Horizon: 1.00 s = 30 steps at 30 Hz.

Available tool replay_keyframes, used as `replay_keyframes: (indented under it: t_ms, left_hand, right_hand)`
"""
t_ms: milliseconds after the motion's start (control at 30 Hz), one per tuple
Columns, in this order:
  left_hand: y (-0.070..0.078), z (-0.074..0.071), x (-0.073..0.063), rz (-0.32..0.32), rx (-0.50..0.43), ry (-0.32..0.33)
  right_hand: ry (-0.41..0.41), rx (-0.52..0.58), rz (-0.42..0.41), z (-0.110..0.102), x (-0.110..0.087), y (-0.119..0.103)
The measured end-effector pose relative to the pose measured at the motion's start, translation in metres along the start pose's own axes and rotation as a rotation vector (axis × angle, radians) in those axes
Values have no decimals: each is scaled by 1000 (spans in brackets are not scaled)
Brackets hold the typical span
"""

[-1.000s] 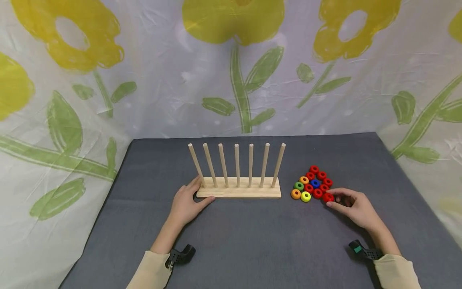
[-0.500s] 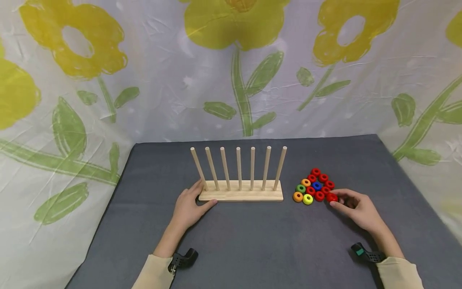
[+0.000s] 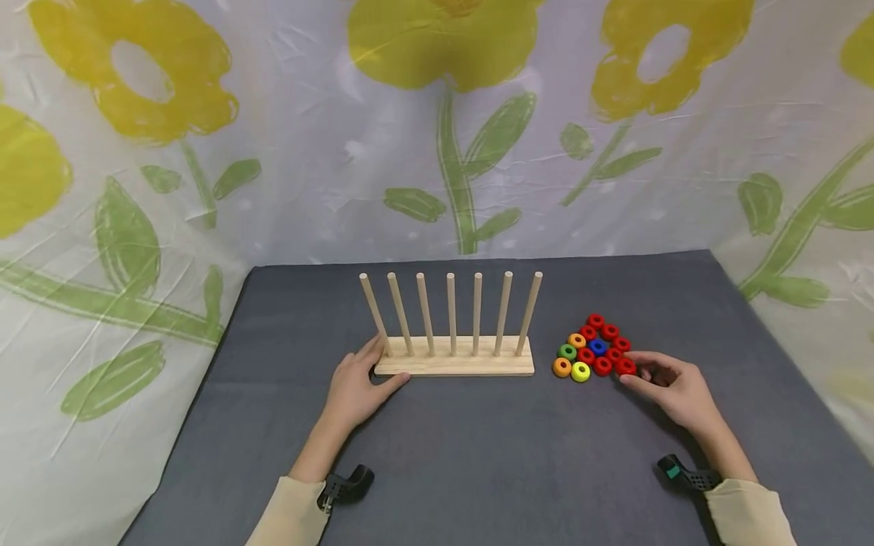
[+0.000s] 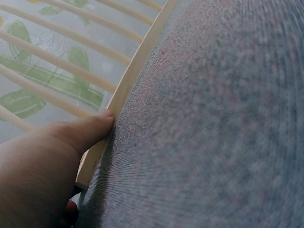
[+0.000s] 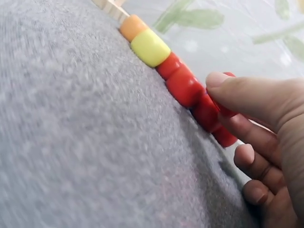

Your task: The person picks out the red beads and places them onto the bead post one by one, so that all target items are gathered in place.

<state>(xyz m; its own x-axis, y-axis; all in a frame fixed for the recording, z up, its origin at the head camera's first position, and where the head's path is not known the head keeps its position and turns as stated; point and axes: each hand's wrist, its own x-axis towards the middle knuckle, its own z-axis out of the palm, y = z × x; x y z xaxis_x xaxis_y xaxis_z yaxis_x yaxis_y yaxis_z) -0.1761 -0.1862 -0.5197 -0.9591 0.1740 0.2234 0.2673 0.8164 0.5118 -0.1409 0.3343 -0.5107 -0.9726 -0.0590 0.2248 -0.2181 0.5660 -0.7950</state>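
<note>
A pale wooden stand [image 3: 454,367] with a row of upright pegs sits on the grey cloth in the head view. My left hand [image 3: 353,390] grips its left end, thumb along the front edge and fingers behind; the left wrist view shows the thumb [image 4: 97,126] on that edge. On the right lies a cluster of small ring beads, mostly red, with a blue bead [image 3: 597,346], a green bead [image 3: 567,351], a yellow bead [image 3: 580,371] and orange ones. My right hand [image 3: 677,390] pinches a red bead [image 3: 624,367] between thumb and forefinger at the cluster's near right corner.
Dark grey cloth [image 3: 505,455] covers the table. Behind and beside it hangs a pale curtain [image 3: 307,152] with yellow flowers. The stand's right end is close to the cluster's left side. All pegs are bare.
The red bead in my right hand has shifted slightly up and right against the other beads. My left hand keeps its grip on the stand. The head view has shifted a little.
</note>
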Motion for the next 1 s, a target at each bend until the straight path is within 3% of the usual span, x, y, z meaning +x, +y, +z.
replay_keyframes:
  t_ms: [367, 1000]
  left_hand:
    - [0, 2, 1, 13, 4, 11]
    - [1, 0, 1, -9, 5, -2]
  right_hand:
    - [48, -2, -32, -2, 8, -9]
    - [-22, 9, -101, 3, 36, -46]
